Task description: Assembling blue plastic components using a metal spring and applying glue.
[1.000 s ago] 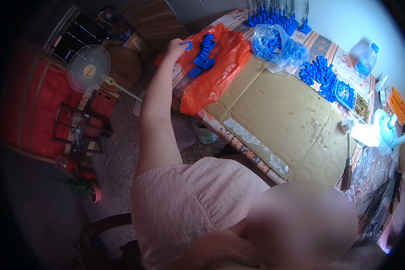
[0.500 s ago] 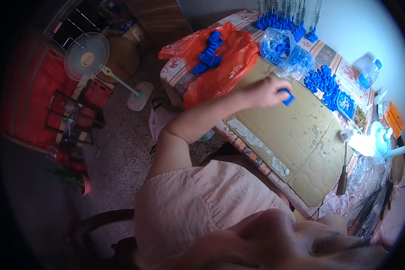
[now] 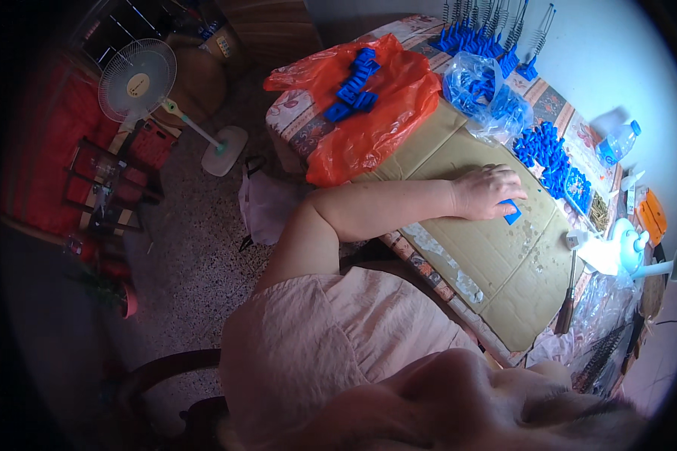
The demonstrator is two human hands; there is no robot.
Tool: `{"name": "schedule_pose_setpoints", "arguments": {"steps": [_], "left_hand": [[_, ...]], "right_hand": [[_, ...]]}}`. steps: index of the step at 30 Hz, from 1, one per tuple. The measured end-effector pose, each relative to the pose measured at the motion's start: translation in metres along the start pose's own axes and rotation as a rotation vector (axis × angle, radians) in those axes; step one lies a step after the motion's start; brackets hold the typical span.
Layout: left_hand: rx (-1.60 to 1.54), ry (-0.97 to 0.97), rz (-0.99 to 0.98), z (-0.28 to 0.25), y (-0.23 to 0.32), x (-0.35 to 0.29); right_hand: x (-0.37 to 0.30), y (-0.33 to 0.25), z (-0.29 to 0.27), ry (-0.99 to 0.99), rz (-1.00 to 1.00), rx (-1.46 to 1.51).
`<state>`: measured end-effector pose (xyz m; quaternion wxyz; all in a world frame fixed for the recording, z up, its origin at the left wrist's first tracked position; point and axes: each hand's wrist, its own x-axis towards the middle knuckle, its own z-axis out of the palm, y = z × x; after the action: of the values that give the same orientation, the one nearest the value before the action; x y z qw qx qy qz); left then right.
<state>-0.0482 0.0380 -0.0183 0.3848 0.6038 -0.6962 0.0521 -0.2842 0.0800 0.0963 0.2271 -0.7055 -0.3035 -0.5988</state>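
My left hand [image 3: 490, 192] is low over the brown cardboard sheet [image 3: 496, 270], its fingers curled down around a small blue plastic piece [image 3: 511, 212]. Only part of the piece shows below the fingertips, and I cannot tell whether it touches the cardboard. Beyond the hand are a heap of small blue plastic parts [image 3: 543, 154] and a clear bag [image 3: 474, 86] with more blue parts. A row of blue pieces [image 3: 352, 92] lies on a red-orange plastic bag [image 3: 399, 86] to the left. My right hand is out of view.
Blue-based pieces with upright springs [image 3: 474, 37] stand along the back wall. At the right are a water bottle [image 3: 618, 143], a lit white and light-blue lamp [image 3: 624, 244], a screwdriver [image 3: 568, 304] and an orange packet [image 3: 653, 216]. A standing fan [image 3: 137, 84] is on the floor at left.
My left hand has moved nearer and to the right over the cardboard, still with the blue piece. The view has shifted slightly.
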Motion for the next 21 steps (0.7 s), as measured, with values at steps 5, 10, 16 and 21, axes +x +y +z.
{"name": "schedule_pose_setpoints", "arguments": {"steps": [5, 10, 16, 21], "left_hand": [[-0.033, -0.037, 0.007, -0.005, 0.001, -0.001], [-0.023, -0.056, -0.01, -0.011, 0.002, -0.004], [-0.056, -0.155, 0.006, -0.02, 0.006, 0.0], [-0.02, -0.18, 0.074, -0.025, 0.008, -0.001]], "right_hand": [[-0.003, 0.006, -0.006, -0.017, -0.001, -0.026], [0.006, 0.005, 0.016, -0.023, 0.0, -0.058], [-0.005, 0.01, 0.004, -0.034, 0.018, -0.107], [0.002, 0.008, 0.019, -0.049, 0.031, -0.118]]}}
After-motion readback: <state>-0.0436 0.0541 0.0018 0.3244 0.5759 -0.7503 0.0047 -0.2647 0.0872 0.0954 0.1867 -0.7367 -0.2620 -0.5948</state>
